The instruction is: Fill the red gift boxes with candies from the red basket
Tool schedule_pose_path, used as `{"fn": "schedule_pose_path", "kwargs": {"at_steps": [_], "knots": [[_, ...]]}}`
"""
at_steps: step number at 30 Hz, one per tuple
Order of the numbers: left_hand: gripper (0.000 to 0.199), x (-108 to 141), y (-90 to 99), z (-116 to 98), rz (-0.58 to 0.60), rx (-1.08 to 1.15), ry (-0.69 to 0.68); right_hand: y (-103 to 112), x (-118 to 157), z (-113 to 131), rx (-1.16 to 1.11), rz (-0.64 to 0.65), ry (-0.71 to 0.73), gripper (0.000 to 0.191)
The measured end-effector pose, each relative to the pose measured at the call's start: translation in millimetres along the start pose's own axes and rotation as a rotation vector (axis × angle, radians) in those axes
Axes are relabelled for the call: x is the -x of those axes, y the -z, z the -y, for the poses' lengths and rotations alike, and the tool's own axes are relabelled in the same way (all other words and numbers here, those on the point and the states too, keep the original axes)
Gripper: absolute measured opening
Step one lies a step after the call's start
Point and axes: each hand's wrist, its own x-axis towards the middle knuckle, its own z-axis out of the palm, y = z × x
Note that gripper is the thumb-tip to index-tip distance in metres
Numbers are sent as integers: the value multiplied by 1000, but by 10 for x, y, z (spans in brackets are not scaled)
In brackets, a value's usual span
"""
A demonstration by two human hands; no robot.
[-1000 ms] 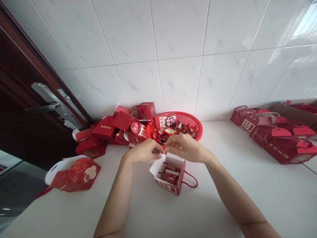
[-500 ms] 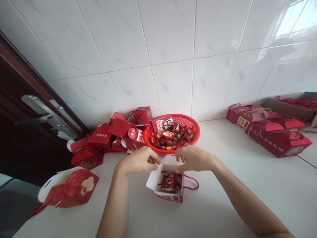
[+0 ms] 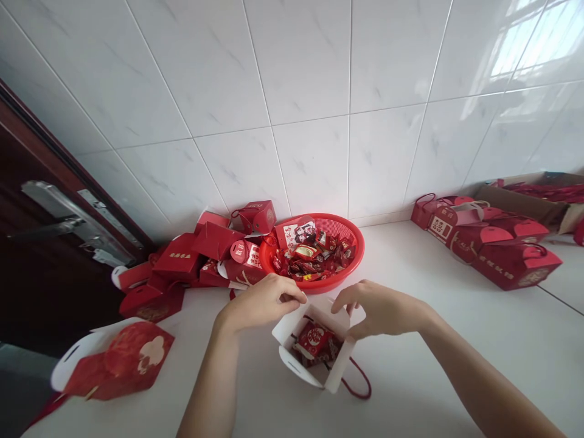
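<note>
A small red paper gift box (image 3: 337,368), white inside, stands on the white tabletop with its flaps up and a dark red cord handle (image 3: 362,386) at its right. Red-wrapped sweets (image 3: 314,337) lie inside it. Curled fingers of my left hand (image 3: 269,299) pinch at the box's back left flap. My right hand (image 3: 383,309) grips the right back corner, its thumb on the right wall and its fingers over the back flap.
Behind the box, a red plastic basket (image 3: 360,255) holds wrapped sweets. Folded red boxes (image 3: 177,258) pile up left of it, and another box (image 3: 123,365) lies at the near left. More boxes (image 3: 515,267) and an open carton (image 3: 520,204) stand right, along the tiled wall.
The gift box has turned and tipped so that its opening faces me more, and its cord has swung nearer. My right hand has come down onto its corner; the view has shifted slightly.
</note>
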Motion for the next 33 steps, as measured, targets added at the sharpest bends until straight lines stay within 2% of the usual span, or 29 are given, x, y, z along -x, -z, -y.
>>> {"fn": "schedule_pose_path", "kwargs": {"at_steps": [3,6,8,10,12,17,20,23,25,29,31,33], "knots": [[34,-13,7,24,16,-1,40,13,-40,-16,27,-40,-11,40],[73,33,53,69,119,-20,67,2,-68,-46,32,-24,22,45],[89,66,78,99,179,-50,68,-2,-74,-55,28,-11,54,45],[88,74,79,122,208,-62,59,8,-70,-45,21,-16,96,45],[78,51,55,135,202,-42,63,28,-58,-15,1,-33,154,44],[59,-35,-12,119,176,-19,99,62,-38,75,-85,-25,283,23],[54,-50,-7,81,201,-15,67,59,-46,85,-78,-13,277,19],[53,-47,14,44,207,-19,70,78,-46,58,-2,1,177,14],[57,-38,25,30,216,-46,95,111,-30,23,60,16,85,25],[79,-2,37,38,222,-37,108,167,14,-59,121,79,-7,63],[93,23,40,56,205,-3,121,159,15,-76,132,71,-13,63],[103,45,43,71,181,20,150,123,-7,-62,153,24,-8,47]]}}
